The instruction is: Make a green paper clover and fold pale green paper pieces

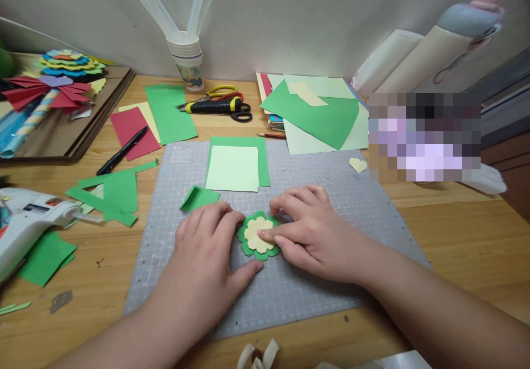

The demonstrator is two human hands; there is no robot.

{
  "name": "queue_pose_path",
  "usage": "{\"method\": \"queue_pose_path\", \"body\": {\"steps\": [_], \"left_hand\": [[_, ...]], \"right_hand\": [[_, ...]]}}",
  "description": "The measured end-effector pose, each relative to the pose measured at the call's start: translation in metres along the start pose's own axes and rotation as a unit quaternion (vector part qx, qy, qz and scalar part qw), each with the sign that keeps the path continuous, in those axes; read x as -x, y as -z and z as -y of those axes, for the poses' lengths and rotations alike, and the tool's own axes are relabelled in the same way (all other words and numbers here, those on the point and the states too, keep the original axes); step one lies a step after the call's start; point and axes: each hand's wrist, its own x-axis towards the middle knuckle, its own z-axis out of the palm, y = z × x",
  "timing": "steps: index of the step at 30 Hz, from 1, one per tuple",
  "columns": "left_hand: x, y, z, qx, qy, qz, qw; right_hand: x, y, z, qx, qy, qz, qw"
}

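Observation:
A small cream paper flower (255,238) lies centred on a larger green paper flower (260,255), both flat on the grey cutting mat (327,297). My right hand (310,228) presses its index fingertip onto the cream flower's middle; its other fingers are loosely spread and nothing is held. To the left, my left hand (209,247) rests on the mat with thumb and fingers apart, its fingertips at the green flower's left edge. A folded green paper piece (202,197) lies just beyond the left fingers. Farther back, a pale green square (232,169) lies on a green sheet (264,162).
At left are a white glue gun (37,214), green scraps (120,190) and a black pen (122,151). Scissors (242,112), a paper cup stack (190,71) with clear sticks and coloured sheets (318,115) stand behind the mat. A cream heart (358,165) lies at its right edge.

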Motion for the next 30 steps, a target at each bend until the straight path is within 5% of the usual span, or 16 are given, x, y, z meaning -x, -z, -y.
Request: {"method": "queue_pose_path", "body": {"steps": [13,24,30], "left_hand": [[-0.001,0.002,0.001,0.008,-0.003,0.009,1.000],[0.000,0.002,0.001,0.007,0.001,0.012,1.000],[0.000,0.002,0.001,0.014,-0.007,0.016,1.000]], "right_hand": [[0.004,0.004,-0.013,-0.099,0.037,-0.004,0.994],[0.002,0.005,-0.009,-0.065,0.025,0.044,0.997],[0.003,-0.001,-0.014,-0.118,0.004,-0.046,0.992]]}}
